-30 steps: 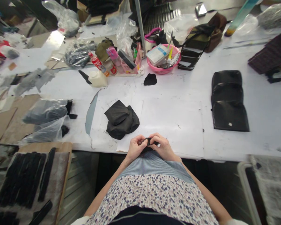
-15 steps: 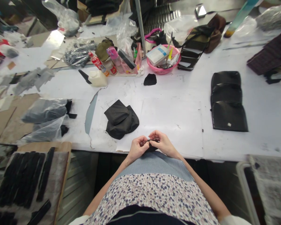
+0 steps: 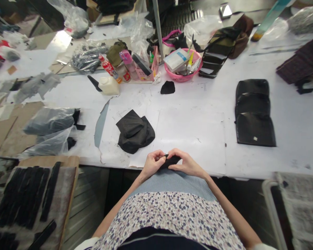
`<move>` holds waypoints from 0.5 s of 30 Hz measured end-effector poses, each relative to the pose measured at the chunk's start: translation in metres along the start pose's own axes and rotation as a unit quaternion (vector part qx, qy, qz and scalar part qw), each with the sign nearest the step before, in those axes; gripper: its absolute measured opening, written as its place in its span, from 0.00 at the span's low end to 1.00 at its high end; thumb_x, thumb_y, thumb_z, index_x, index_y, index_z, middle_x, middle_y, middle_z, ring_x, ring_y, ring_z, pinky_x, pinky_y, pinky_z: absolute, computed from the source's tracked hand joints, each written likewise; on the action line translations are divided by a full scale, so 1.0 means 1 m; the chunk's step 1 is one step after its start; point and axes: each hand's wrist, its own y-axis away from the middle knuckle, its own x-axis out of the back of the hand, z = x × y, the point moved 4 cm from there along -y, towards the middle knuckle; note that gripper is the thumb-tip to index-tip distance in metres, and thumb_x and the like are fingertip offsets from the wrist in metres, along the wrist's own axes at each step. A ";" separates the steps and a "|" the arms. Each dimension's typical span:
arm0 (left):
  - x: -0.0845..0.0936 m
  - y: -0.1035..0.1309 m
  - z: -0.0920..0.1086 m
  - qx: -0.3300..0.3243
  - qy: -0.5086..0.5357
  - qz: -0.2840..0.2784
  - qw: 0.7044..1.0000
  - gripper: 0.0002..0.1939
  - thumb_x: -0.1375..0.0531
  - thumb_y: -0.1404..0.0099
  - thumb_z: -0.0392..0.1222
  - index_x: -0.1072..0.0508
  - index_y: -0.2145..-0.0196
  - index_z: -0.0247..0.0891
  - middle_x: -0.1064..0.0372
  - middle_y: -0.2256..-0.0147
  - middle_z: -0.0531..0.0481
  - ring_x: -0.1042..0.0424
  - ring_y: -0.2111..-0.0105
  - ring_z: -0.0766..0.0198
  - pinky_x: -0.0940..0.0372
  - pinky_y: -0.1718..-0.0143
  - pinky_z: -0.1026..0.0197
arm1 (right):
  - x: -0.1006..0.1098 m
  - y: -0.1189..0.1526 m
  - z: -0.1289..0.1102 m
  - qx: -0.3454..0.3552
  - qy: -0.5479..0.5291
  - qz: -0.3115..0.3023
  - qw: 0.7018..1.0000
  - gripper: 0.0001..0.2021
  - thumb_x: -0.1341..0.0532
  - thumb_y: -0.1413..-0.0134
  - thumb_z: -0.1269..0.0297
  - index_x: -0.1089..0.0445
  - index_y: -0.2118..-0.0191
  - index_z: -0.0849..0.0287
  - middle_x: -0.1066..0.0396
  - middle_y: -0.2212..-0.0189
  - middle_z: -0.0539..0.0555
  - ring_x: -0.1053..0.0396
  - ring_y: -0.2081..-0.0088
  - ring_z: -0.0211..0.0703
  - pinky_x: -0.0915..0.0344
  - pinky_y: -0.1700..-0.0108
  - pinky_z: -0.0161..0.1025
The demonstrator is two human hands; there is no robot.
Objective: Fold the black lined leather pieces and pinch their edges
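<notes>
A small piece of black fabric (image 3: 172,160) is held at the table's front edge, close against the apron. My left hand (image 3: 152,164) pinches its left end between thumb and fingers. On the other side, my right hand (image 3: 187,164) has its fingertips on the fabric's upper edge, with the thumb lower down, spread from the index finger. The piece's lower part is partly hidden by the hands. Just beyond my left hand, a folded heap of black fabric (image 3: 135,133) lies on the white table (image 3: 190,128).
A black pocketed panel (image 3: 254,113) lies to the right. Farther back are a pink basket (image 3: 182,77) of supplies, a cream bottle (image 3: 109,85) and a black scrap (image 3: 168,88). Black strips (image 3: 21,196) rest on a board at lower left, below plastic-wrapped pieces (image 3: 52,121).
My right hand has shifted slightly right and opened its thumb away from its fingers, so more of the black fabric shows. My left hand keeps its pinch almost in place.
</notes>
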 end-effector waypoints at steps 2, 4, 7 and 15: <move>-0.001 -0.001 0.000 0.000 0.003 -0.003 1.000 0.09 0.41 0.44 0.43 0.33 0.76 0.35 0.44 0.82 0.57 0.47 0.81 0.72 0.52 0.80 0.68 | -0.001 0.000 0.001 0.007 0.006 0.038 0.999 0.06 0.35 0.48 0.64 0.30 0.64 0.58 0.31 0.62 0.53 0.33 0.58 0.43 0.36 0.53 0.42; -0.001 -0.002 -0.001 -0.002 0.008 -0.009 1.000 0.09 0.41 0.44 0.43 0.33 0.75 0.34 0.44 0.81 0.57 0.47 0.81 0.72 0.52 0.79 0.68 | -0.005 -0.001 0.005 -0.007 -0.009 0.069 0.998 0.04 0.37 0.46 0.65 0.31 0.66 0.58 0.31 0.65 0.52 0.33 0.60 0.42 0.37 0.54 0.41; 0.000 -0.001 0.000 -0.007 0.022 -0.024 0.999 0.09 0.41 0.43 0.43 0.33 0.75 0.34 0.43 0.80 0.56 0.46 0.80 0.72 0.50 0.78 0.68 | -0.010 -0.002 0.010 -0.045 -0.042 0.090 0.994 0.04 0.38 0.47 0.65 0.32 0.66 0.59 0.31 0.67 0.51 0.34 0.63 0.41 0.36 0.59 0.39; 0.000 0.004 0.004 0.004 0.044 -0.096 0.994 0.12 0.38 0.42 0.46 0.33 0.70 0.34 0.38 0.76 0.55 0.42 0.78 0.72 0.48 0.77 0.69 | -0.012 0.000 0.018 -0.107 -0.096 0.099 0.985 0.09 0.38 0.47 0.59 0.32 0.66 0.59 0.33 0.72 0.49 0.36 0.69 0.38 0.38 0.66 0.35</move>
